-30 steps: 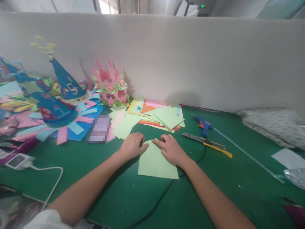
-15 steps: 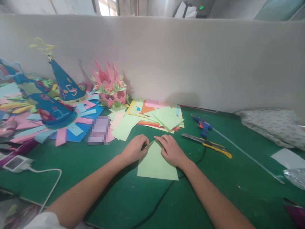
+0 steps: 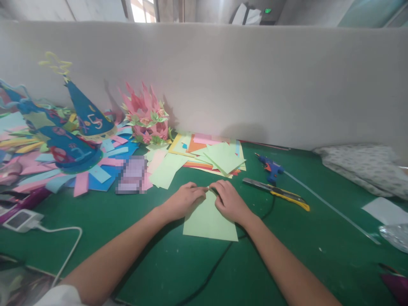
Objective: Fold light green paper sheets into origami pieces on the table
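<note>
A light green sheet of paper (image 3: pixel 208 223) lies on the green table mat (image 3: pixel 134 238) in front of me. My left hand (image 3: pixel 183 200) and my right hand (image 3: pixel 230 200) meet at its far tip, fingers pinched on the paper from either side. The far part of the sheet is hidden under both hands. A black cable (image 3: pixel 210 272) runs under the sheet toward me.
A stack of coloured paper (image 3: pixel 210 155) lies just beyond my hands. A utility knife (image 3: pixel 276 193) and a blue glue gun (image 3: pixel 269 165) lie to the right. Blue paper cone hats (image 3: pixel 87 112), a pink paper flower (image 3: pixel 145 112) and paper strips fill the left. A white charger (image 3: pixel 21 219) sits near left.
Both hands have slid together up to the sheet's far tip. The fingers, spread flat on the paper a second ago, are now pinched on the tip.
</note>
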The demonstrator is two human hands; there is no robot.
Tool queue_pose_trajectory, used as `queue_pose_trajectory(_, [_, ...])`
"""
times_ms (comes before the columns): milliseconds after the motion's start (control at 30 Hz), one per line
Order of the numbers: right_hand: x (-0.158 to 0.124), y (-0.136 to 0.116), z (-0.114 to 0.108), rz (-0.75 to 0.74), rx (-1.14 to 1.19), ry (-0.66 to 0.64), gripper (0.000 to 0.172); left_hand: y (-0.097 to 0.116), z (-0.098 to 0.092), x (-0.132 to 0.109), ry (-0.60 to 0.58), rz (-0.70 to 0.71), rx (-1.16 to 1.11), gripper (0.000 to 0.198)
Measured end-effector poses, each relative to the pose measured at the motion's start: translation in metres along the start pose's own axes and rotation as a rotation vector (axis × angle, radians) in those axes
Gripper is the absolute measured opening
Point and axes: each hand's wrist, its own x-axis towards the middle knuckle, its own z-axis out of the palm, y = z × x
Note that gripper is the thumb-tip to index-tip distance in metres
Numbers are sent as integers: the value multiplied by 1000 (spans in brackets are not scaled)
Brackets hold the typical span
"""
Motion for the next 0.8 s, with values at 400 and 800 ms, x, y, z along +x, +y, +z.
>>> queue_pose_trajectory(400, [1, -1, -1, 4, -11, 44, 33, 3, -1, 0, -35, -80, 140, 25])
queue_pose_trajectory(800, [-4, 0, -4, 99, 44, 91, 23, 1, -5, 3, 15, -104, 7, 28])
